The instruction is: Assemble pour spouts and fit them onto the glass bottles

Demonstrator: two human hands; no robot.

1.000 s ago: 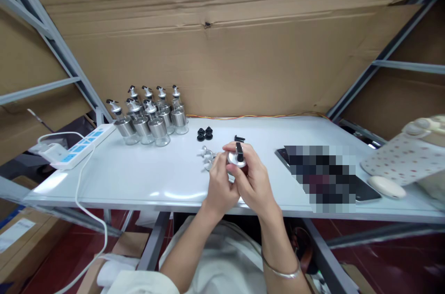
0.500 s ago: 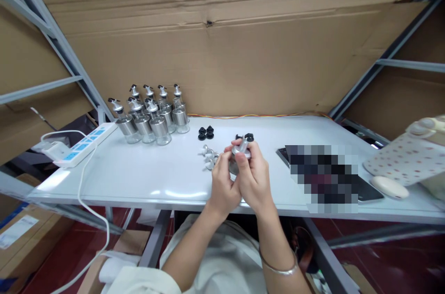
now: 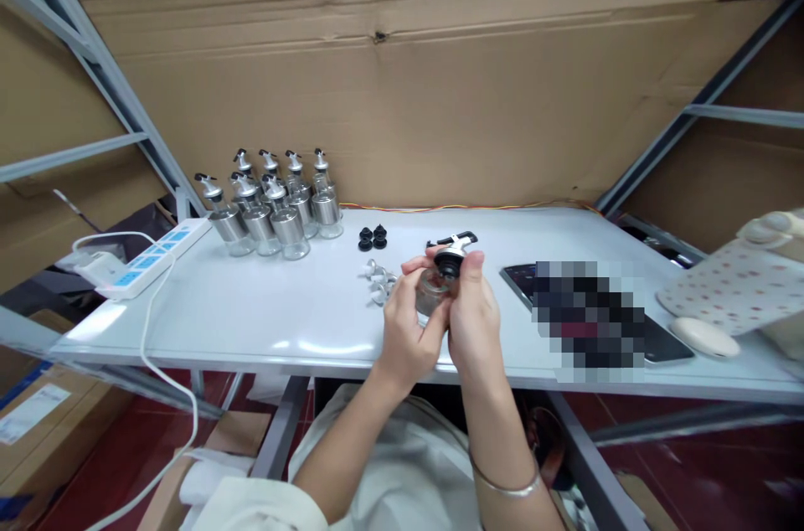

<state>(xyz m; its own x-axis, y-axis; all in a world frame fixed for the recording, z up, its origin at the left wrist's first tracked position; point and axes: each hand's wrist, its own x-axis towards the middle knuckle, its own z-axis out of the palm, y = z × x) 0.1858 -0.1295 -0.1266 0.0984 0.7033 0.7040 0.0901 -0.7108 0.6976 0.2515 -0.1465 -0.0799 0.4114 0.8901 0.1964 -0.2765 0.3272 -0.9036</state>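
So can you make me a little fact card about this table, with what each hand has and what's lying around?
Left hand: around a glass bottle
Right hand: holding a spout
Spout: silver and black, tilted, at the bottle's mouth; can't tell if it's in
Beside left hand: silver parts
Further back: four black parts
Back left: standing bottles with spouts on
Far left: power strip
Right: dark device, partly pixelated

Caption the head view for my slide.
Left hand holding a glass bottle, right hand a tilted spout; spouted bottles stand at the table's left.
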